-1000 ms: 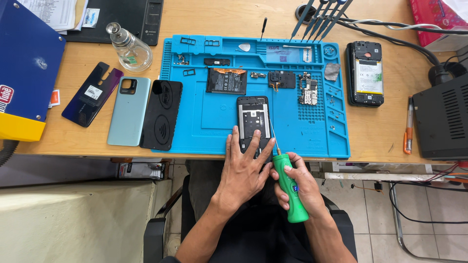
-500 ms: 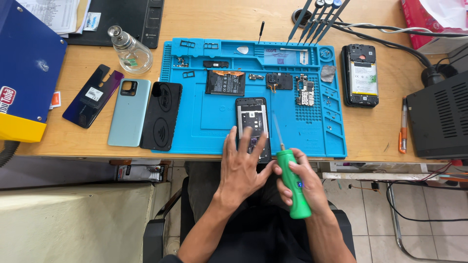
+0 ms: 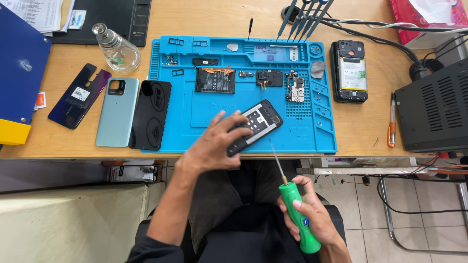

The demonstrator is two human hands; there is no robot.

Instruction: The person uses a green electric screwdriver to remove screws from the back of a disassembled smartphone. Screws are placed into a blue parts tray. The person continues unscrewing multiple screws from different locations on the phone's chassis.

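**Open phone held askew over the blue mat, screwdriver drawn back**

At the far left edge of the wooden desk (image 3: 370, 131) lies a dark blue box (image 3: 19, 73) with a yellow corner. Beside it stands a small glass bottle (image 3: 117, 51), and below that three phone back covers lie side by side: a purple one (image 3: 78, 95), a pale green one (image 3: 117, 112) and a black one (image 3: 151, 114), the black one touching the edge of the blue work mat (image 3: 204, 117). On the mat rest a loose battery (image 3: 215, 80), a small black camera frame (image 3: 269, 78) and a circuit board (image 3: 295, 88), with tiny screws in the gridded area to their right.

The left hand (image 3: 214, 146) grips the opened phone (image 3: 256, 125) from its lower end, fingers wrapped over its edge; the phone sits tilted diagonally near the front edge of the mat. The right hand (image 3: 312, 216) is closed around the green screwdriver (image 3: 297, 214), held over the lap below the desk edge, its thin shaft pointing up toward the phone without touching it.

Right of the mat lies another phone with its back off (image 3: 349, 70), then an orange pen (image 3: 391, 122), and a black vented box (image 3: 434, 107) at the far right, with cables running behind it
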